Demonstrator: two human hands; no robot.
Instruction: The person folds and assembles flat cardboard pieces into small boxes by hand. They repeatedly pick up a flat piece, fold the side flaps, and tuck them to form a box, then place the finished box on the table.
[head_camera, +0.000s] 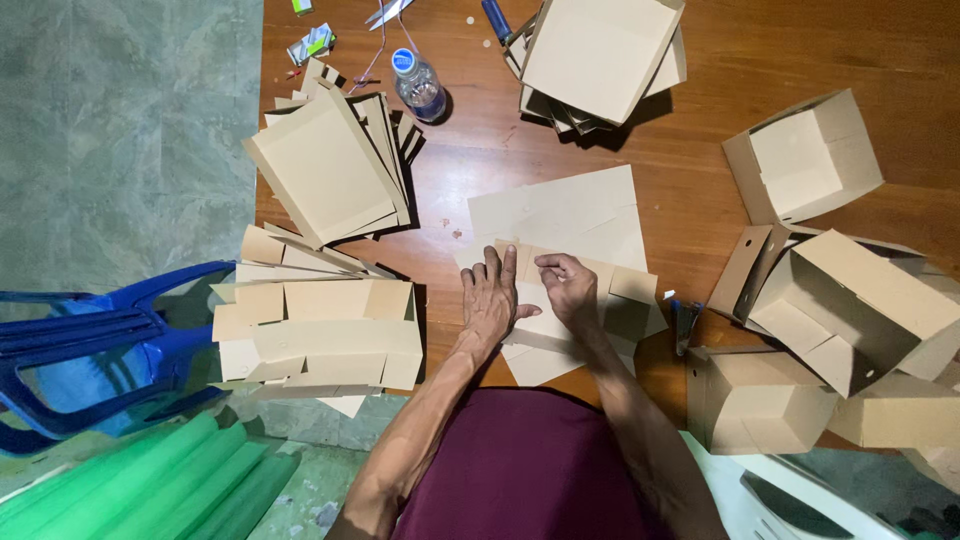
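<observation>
A flat cardboard sheet (560, 300) lies at the near edge of the counter (690, 190). The left hand (488, 300) presses it flat with open fingers to keep it steady; the right hand (568, 290), half curled, pinches its fold. Flat stacks (325, 335) wait left, folded boxes (850, 305) right.

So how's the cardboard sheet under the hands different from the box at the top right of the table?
The cardboard sheet lies flat and unfolded; the box is folded up, walls standing, open side showing. Both the left hand and right hand press on the sheet; the box sits untouched. Both are plain tan cardboard on the wooden table.
</observation>
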